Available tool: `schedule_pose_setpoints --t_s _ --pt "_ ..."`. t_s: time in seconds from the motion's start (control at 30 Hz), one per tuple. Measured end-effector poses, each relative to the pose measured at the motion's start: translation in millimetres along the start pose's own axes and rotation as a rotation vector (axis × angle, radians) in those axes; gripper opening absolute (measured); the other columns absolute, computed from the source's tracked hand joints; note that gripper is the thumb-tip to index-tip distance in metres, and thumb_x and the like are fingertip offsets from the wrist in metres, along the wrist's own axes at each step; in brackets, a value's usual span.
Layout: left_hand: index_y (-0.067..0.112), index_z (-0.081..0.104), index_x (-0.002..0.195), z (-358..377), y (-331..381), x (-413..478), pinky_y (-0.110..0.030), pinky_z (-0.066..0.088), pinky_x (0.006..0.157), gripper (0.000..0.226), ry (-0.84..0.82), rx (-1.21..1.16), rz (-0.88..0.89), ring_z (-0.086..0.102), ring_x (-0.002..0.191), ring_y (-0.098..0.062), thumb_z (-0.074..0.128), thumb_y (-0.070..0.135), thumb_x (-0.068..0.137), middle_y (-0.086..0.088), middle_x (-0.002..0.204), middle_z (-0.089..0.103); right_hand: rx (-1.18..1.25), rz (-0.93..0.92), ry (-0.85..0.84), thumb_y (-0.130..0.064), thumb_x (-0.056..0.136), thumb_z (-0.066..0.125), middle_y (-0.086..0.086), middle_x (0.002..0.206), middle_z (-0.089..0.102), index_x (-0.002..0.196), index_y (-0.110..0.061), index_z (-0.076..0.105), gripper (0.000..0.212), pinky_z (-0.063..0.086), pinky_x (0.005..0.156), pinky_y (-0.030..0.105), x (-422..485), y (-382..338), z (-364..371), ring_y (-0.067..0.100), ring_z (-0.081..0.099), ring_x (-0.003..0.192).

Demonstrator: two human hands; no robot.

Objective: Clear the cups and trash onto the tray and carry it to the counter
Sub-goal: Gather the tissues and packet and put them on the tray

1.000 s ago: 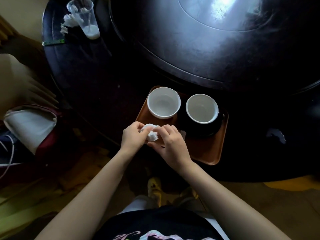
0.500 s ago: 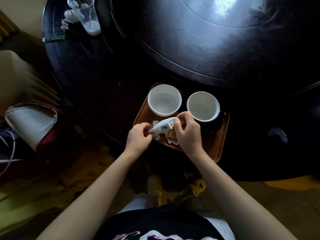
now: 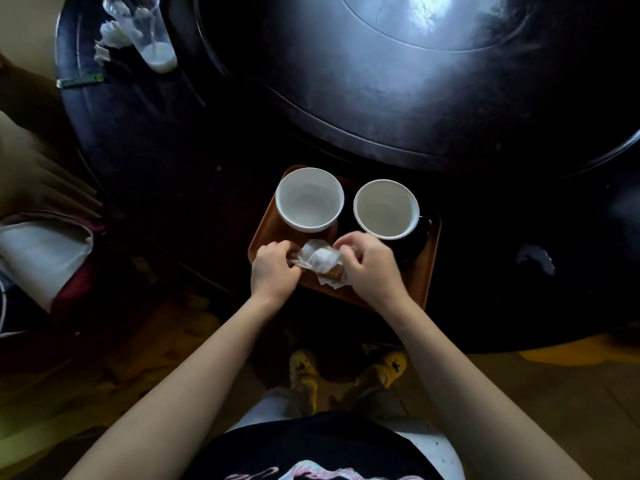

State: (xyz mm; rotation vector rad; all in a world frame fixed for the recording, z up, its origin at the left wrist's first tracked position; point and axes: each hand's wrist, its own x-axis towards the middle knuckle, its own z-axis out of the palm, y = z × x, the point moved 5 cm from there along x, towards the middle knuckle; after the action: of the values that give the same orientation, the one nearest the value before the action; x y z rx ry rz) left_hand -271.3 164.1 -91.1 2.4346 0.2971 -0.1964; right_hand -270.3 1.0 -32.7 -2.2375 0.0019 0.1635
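Item: crumpled wrapper point(image 3: 320, 260) w/ tissue, tray point(image 3: 427, 271) 6 o'clock edge, pinched by my left hand point(image 3: 273, 268) & right hand point(image 3: 370, 263), fingers curled tight; risk: scraps drop off edge if grip slips.

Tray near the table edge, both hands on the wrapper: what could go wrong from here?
1. The tray seems to overhang the table edge near the person; pressing down there may tip it and the two cups.
2. The crumpled wrapper lies loose between left hand and right hand; it could slide off during the carry.
3. The plastic cup with milky residue and tissue remain far left and could be missed.
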Motion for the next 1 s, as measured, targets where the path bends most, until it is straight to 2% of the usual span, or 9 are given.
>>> schedule_pose_setpoints --t_s 0.13,0.23,0.33,0.53,0.7,0.8,0.9,0.93,1.0 --pt "0.009 0.060 0.112 -4.1 5.1 -2.9 -0.022 0.036 0.081 0.041 0.041 -0.012 0.113 0.052 0.102 -0.025 0.063 0.006 0.072 -0.009 0.106 0.061 -0.272 0.012 -0.111 -0.034 0.089 0.055 0.010 0.103 0.064 0.103 -0.012 0.060 0.027 0.047 0.078 0.037 -11.2 14.3 25.2 0.027 0.059 0.094" --pt "0.009 0.063 0.110 -1.5 10.1 -5.6 -0.020 0.037 0.081 0.038 -0.024 -0.007 0.200 0.052 0.099 -0.023 0.063 0.005 0.072 -0.007 0.104 0.064 -0.421 0.016 -0.122 -0.030 0.088 0.057 0.011 0.112 0.060 0.115 -0.012 0.051 0.033 0.047 0.082 0.039 -9.9 19.3 38.3 0.031 0.056 0.103" --pt "0.008 0.062 0.109 0.2 7.3 -2.6 -0.030 0.042 0.084 0.036 -0.039 0.017 0.180 0.053 0.096 -0.026 0.060 0.004 0.073 -0.010 0.100 0.066 -0.499 -0.003 -0.107 -0.022 0.088 0.053 0.010 0.114 0.058 0.117 -0.012 0.050 0.030 0.045 0.083 0.039 -7.1 20.4 43.8 0.031 0.053 0.107" --pt "0.008 0.056 0.118 -1.3 2.0 1.3 -0.034 0.044 0.090 0.044 -0.055 0.001 0.116 0.053 0.105 -0.026 0.063 0.005 0.074 -0.011 0.107 0.062 -0.365 -0.089 0.065 -0.018 0.087 0.056 0.010 0.095 0.061 0.099 -0.010 0.063 0.016 0.049 0.072 0.040 -9.2 11.8 18.8 0.030 0.058 0.089" --pt "0.018 0.043 0.133 -19.5 16.9 0.0 -0.038 0.036 0.104 0.075 -0.218 0.014 0.138 0.039 0.121 -0.025 0.077 0.025 0.067 -0.006 0.129 0.049 -0.337 -0.216 0.226 -0.011 0.084 0.062 0.010 0.086 0.062 0.090 -0.008 0.066 0.008 0.053 0.063 0.038 -13.5 -10.2 -17.7 0.028 0.061 0.074" --pt "0.026 0.049 0.128 -43.4 43.7 -7.9 -0.041 0.041 0.099 0.062 -0.182 -0.031 0.288 0.041 0.115 -0.020 0.074 0.030 0.071 0.003 0.123 0.051 -0.269 -0.258 0.230 -0.008 0.081 0.065 0.010 0.090 0.065 0.090 -0.008 0.069 0.010 0.053 0.072 0.041 -9.6 -19.7 -37.1 0.028 0.062 0.081" --pt "0.033 0.052 0.122 -56.9 76.7 -10.8 -0.032 0.047 0.093 0.047 -0.194 -0.220 0.369 0.053 0.105 -0.015 0.067 0.023 0.079 0.023 0.107 0.051 -0.136 -0.244 0.193 -0.011 0.079 0.069 0.004 0.095 0.066 0.088 -0.012 0.072 0.010 0.045 0.087 0.039 -4.1 -25.0 -55.6 0.023 0.056 0.096" --pt "0.036 0.052 0.120 -56.0 86.2 -10.5 -0.031 0.050 0.091 0.044 -0.256 -0.299 0.357 0.057 0.101 -0.016 0.066 0.020 0.081 0.022 0.104 0.052 -0.081 -0.236 0.175 -0.011 0.079 0.070 0.001 0.093 0.065 0.088 -0.014 0.073 0.010 0.044 0.087 0.031 -2.4 -26.4 -61.7 0.020 0.054 0.095" --pt "0.036 0.055 0.113 -49.3 102.5 -10.2 -0.035 0.055 0.085 0.039 -0.376 -0.406 0.336 0.064 0.094 -0.022 0.064 0.012 0.083 0.005 0.102 0.061 0.057 -0.205 0.100 -0.008 0.080 0.068 -0.002 0.090 0.063 0.089 -0.015 0.072 0.013 0.044 0.078 0.019 1.0 -27.4 -71.7 0.014 0.056 0.086"
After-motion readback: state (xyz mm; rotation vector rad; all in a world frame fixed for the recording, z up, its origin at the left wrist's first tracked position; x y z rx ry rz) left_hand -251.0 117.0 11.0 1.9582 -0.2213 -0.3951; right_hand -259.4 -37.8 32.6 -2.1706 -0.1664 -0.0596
